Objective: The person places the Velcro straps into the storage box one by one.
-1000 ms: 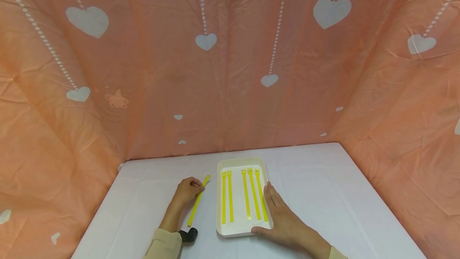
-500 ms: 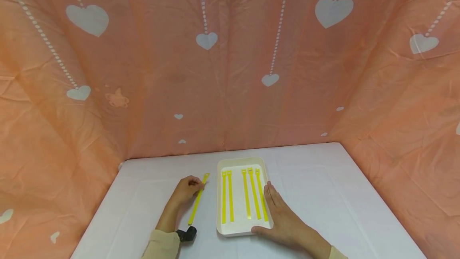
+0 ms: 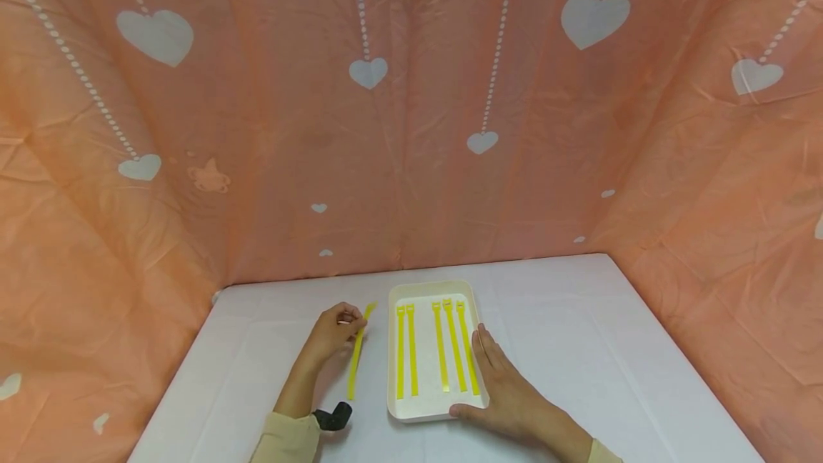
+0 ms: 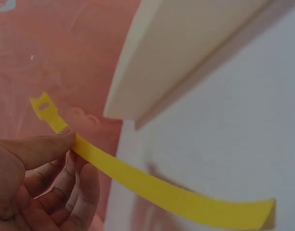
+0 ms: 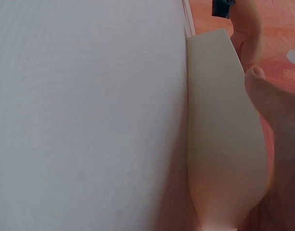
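In the head view my left hand [image 3: 334, 331] pinches a yellow hook-and-loop cable tie [image 3: 354, 370] near its slotted head, left of a white tray [image 3: 421, 416]. In the left wrist view, thumb and fingertips nip the cable tie [image 4: 138, 183] just below the slot, and its long tail bows out to the right. Several matching yellow cable ties [image 3: 439, 349] lie lengthwise in the tray, two at its left side and three at its right. My right hand [image 3: 511, 395] rests against the tray's lower right corner, fingers straight along the side and thumb at the near edge.
A white cloth covers the table [image 3: 566, 334]. Pink-orange curtains [image 3: 411, 184] printed with hearts hang behind it and at both sides. A black device [image 3: 334, 417] is strapped to the left wrist.
My left hand has shifted slightly away from the body with the cable tie. The tie's lower end has swung to the right, so it hangs more upright. Right hand and tray stay put.
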Available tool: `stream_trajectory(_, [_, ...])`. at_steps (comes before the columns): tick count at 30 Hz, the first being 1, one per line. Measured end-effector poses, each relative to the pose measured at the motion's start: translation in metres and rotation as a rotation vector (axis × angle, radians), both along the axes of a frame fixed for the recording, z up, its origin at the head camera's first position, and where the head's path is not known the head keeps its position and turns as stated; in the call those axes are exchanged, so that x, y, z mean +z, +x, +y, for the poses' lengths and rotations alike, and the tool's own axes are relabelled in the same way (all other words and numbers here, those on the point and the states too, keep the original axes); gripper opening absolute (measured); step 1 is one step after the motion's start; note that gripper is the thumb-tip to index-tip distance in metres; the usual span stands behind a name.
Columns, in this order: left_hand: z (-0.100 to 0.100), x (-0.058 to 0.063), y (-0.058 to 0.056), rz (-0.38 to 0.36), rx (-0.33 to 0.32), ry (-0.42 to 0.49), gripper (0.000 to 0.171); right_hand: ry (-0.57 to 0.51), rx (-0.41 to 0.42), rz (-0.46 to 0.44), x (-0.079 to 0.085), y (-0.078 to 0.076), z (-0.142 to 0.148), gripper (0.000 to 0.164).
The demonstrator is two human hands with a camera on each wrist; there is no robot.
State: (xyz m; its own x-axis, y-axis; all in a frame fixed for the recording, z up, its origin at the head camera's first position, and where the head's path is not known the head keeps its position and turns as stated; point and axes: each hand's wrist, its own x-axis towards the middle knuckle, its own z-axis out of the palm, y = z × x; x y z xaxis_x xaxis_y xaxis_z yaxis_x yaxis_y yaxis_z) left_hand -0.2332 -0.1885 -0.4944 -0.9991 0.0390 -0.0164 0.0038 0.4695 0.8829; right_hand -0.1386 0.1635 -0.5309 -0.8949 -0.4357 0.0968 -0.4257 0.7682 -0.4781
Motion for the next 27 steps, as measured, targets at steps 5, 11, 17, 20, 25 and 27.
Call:
stream_trajectory(5, [0.007, 0.014, 0.002, 0.037, 0.014, 0.022, 0.012, -0.007, 0.0, -0.011, 0.001, 0.0, 0.0, 0.134])
stream_trajectory(11, [0.018, 0.032, 0.004, 0.082, 0.016, 0.065, 0.013, -0.009, 0.002, -0.005, 0.001, 0.0, 0.0, 0.133])
stream_trajectory(17, [0.033, 0.051, 0.008, 0.112, -0.01, 0.115, 0.016, -0.007, 0.006, 0.008, 0.0, 0.0, 0.0, 0.132])
stream_trajectory(20, [0.042, 0.057, 0.008, 0.118, -0.026, 0.139, 0.017, -0.005, 0.008, 0.008, 0.001, 0.0, 0.001, 0.132])
stream_trajectory(25, [0.059, 0.058, 0.005, 0.113, -0.062, 0.185, 0.017, -0.002, 0.006, 0.008, 0.001, 0.0, 0.001, 0.132])
stream_trajectory(27, [0.065, 0.056, 0.005, 0.107, -0.083, 0.203, 0.016, -0.001, 0.003, 0.004, 0.001, 0.0, 0.001, 0.132])
